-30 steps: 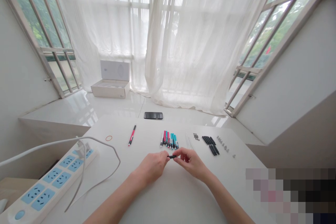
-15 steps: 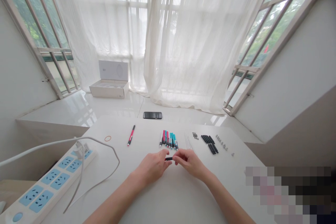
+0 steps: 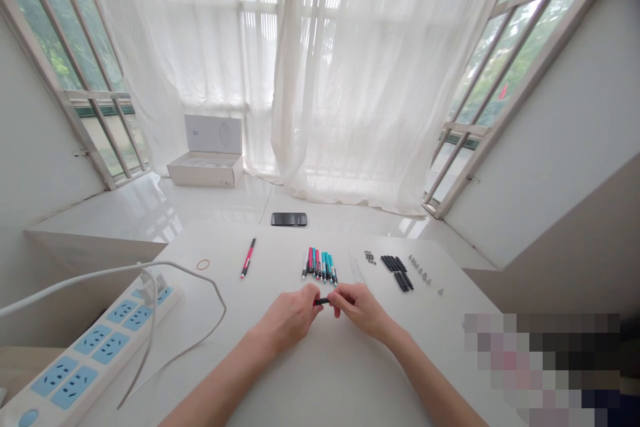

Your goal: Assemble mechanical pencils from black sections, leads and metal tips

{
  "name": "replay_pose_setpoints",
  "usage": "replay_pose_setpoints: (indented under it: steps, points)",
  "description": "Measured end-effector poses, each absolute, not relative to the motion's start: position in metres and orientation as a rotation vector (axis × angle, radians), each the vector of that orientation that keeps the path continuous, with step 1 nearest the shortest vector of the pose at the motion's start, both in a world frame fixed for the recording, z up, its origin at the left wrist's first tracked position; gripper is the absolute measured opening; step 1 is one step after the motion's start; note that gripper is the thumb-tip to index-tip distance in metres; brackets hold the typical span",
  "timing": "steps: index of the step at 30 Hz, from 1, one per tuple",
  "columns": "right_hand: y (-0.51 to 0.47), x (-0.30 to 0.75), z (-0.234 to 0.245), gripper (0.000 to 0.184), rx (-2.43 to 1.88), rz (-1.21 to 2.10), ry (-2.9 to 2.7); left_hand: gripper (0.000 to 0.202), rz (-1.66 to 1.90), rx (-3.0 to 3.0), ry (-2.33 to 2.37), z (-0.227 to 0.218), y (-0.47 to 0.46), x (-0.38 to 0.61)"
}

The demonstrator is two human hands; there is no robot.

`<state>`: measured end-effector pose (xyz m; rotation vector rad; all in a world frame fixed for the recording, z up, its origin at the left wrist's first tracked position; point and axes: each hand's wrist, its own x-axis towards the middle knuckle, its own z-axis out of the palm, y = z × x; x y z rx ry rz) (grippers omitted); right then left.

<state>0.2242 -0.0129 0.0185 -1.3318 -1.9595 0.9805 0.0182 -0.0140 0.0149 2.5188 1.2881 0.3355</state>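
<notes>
Between my hands, just above the white table, is a short black pen piece (image 3: 322, 301), with a hint of red at its left end. My left hand (image 3: 294, 310) is closed on that end, fingers and thumb pinching it. The fingertips of my right hand (image 3: 359, 305) pinch the other end; the tip itself is hidden. Right beyond my hands lie several pink, blue and black pen barrels (image 3: 320, 265) in a row. Thin metallic refills (image 3: 356, 267) rest just past my right hand.
Farther right are small dark springs (image 3: 370, 257), several black grips (image 3: 397, 271) and grey cone tips (image 3: 419, 267). A pink-and-black pen (image 3: 249, 257) and a rubber band (image 3: 203, 264) lie left. A phone (image 3: 289, 219), an open box (image 3: 203, 173) and a corded power strip (image 3: 95, 347) surround them.
My left fingers have closed in tighter around the black pen piece, and my right fingers have shifted slightly on its end. The view has moved a little.
</notes>
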Motion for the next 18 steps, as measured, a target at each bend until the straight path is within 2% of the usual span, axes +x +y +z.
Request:
replay_pose_setpoints:
  steps: [2,8,18]
  points:
    - [-0.013,0.2245,0.0187,0.02,-1.307,0.969,-1.965,0.015,0.311,2.517,1.308,0.0146,-0.0141,0.0184]
    - [-0.0129,0.2246,0.0193,0.011,-1.324,0.917,-1.983,0.017,0.285,2.545,1.281,0.0159,-0.0152,0.0185]
    - [-0.0141,0.2236,0.02,0.016,-1.277,0.887,-1.984,0.017,0.199,2.551,1.305,0.0193,-0.0161,0.0191]
